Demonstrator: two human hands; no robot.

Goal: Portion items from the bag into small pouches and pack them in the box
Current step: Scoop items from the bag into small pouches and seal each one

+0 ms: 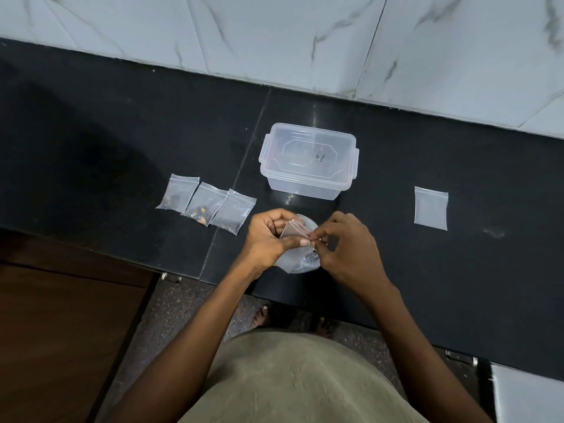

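Two hands meet at centre over the bag (300, 260): my left hand (268, 239) grips a small pouch (293, 229), my right hand (345, 244) pinches its mouth. Judged step: opening or sealing; contents not discernible. Next move needs the strip handled squarely. Three filled pouches (207, 203) lie at nine o'clock. Lidded box (308, 161) at twelve, apparently nearly empty. Empty pouch (431, 208) at three.

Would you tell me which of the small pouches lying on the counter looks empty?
The lone pouch right of the box looks empty; the three pouches in a row left of the box each show dark contents at the bottom.
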